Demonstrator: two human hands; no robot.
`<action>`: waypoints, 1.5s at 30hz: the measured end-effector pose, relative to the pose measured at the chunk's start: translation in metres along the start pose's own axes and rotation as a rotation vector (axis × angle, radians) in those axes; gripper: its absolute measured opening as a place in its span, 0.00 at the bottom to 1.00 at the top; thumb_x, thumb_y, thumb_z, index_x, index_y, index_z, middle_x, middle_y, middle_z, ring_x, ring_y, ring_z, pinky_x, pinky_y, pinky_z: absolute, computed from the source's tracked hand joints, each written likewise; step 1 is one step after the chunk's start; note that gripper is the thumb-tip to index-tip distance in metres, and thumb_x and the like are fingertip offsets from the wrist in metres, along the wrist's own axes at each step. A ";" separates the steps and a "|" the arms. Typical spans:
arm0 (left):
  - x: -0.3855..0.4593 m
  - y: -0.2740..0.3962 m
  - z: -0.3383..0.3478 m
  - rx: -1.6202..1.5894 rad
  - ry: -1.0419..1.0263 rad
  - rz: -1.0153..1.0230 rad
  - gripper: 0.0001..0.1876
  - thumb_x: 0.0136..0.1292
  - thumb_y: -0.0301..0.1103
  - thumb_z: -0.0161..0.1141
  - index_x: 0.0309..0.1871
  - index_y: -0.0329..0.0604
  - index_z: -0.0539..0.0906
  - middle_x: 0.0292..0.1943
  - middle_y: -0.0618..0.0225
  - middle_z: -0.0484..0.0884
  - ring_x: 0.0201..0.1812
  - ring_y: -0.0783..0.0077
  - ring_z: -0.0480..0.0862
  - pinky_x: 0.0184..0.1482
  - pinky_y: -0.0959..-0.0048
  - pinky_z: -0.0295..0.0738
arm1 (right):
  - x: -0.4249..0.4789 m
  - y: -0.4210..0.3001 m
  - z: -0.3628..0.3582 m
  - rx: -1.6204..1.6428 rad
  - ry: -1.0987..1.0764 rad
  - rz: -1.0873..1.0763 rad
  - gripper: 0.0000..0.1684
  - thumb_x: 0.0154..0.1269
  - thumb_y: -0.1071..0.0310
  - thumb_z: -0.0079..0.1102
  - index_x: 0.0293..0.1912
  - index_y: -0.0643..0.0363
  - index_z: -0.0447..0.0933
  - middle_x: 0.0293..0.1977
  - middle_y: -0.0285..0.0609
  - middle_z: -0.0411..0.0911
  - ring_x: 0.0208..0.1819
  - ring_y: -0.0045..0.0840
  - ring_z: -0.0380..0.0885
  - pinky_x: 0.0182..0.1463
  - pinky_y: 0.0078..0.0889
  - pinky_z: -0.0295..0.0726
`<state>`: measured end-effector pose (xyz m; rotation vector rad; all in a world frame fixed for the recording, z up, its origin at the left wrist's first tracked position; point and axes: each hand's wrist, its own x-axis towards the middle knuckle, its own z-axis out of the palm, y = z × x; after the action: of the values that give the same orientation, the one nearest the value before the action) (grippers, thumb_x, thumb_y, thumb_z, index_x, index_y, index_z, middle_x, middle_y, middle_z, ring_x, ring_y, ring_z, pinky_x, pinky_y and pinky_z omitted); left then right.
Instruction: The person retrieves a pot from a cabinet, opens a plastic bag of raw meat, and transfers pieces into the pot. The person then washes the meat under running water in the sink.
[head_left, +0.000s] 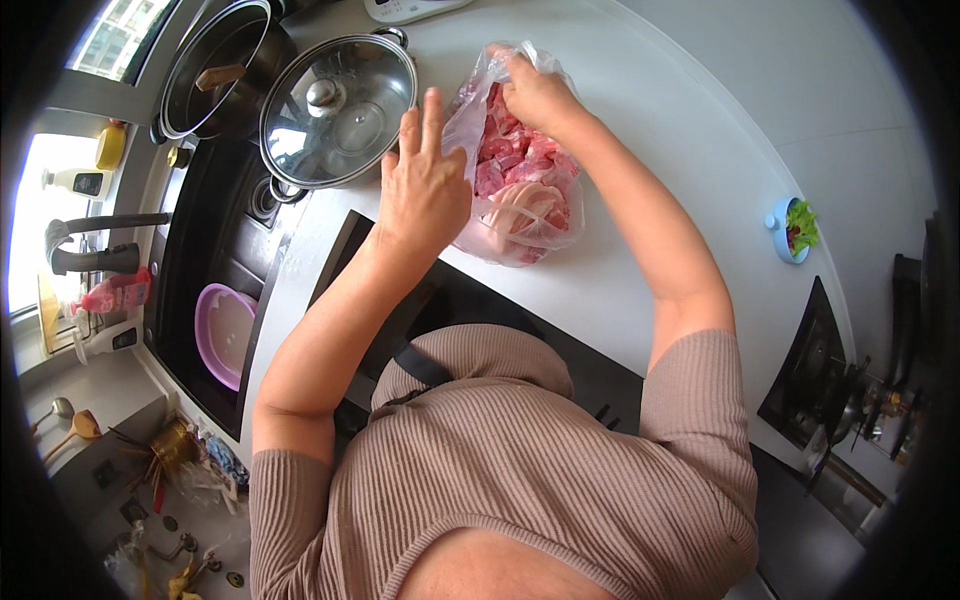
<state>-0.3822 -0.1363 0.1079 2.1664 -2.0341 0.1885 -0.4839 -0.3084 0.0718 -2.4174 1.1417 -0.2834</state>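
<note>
A clear plastic bag (465, 127) lies open on the white countertop in front of me. Inside it are chunks of raw red meat (514, 150), with a paler, fatty piece (529, 206) towards the near end. My right hand (541, 101) grips the bag's far rim, and its fingertips are partly hidden by the plastic. At the bag's left side is my left hand (426, 184), two fingers stretched out and apart. Those fingertips come close to the glass lid (360, 97) of a steel pot; whether the thumb touches the bag, I cannot tell.
An uncovered pot (169, 94) with a wooden handle showing stands left of the lidded one. The dark sink (180, 247) holds a purple-rimmed basin (201, 337). At right are a blue planter (781, 232) with leaves and a black cooktop (799, 367). Bottles line the windowsill.
</note>
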 end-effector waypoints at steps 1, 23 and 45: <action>0.004 -0.001 0.003 -0.135 -0.110 -0.073 0.13 0.48 0.30 0.59 0.40 0.40 0.82 0.48 0.53 0.74 0.51 0.56 0.74 0.48 0.60 0.72 | 0.004 0.001 0.003 -0.065 -0.163 0.003 0.29 0.55 0.72 0.46 0.59 0.53 0.63 0.41 0.55 0.77 0.40 0.46 0.78 0.46 0.43 0.76; -0.005 -0.021 -0.015 -0.681 0.085 -0.342 0.18 0.50 0.17 0.48 0.44 0.34 0.81 0.36 0.56 0.78 0.35 0.58 0.81 0.39 0.72 0.74 | 0.071 0.039 0.056 0.143 -0.588 0.141 0.19 0.52 0.52 0.59 0.38 0.55 0.80 0.30 0.40 0.80 0.30 0.27 0.77 0.36 0.31 0.74; -0.003 -0.024 0.000 -0.671 0.076 -0.347 0.22 0.51 0.17 0.47 0.51 0.37 0.76 0.46 0.53 0.76 0.41 0.51 0.79 0.44 0.65 0.74 | 0.100 0.057 0.155 0.079 0.003 0.037 0.18 0.58 0.60 0.53 0.44 0.60 0.77 0.44 0.49 0.78 0.48 0.36 0.76 0.52 0.34 0.73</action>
<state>-0.3582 -0.1319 0.1067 1.9683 -1.3661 -0.3917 -0.4024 -0.3691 -0.0916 -2.3259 1.1531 -0.3148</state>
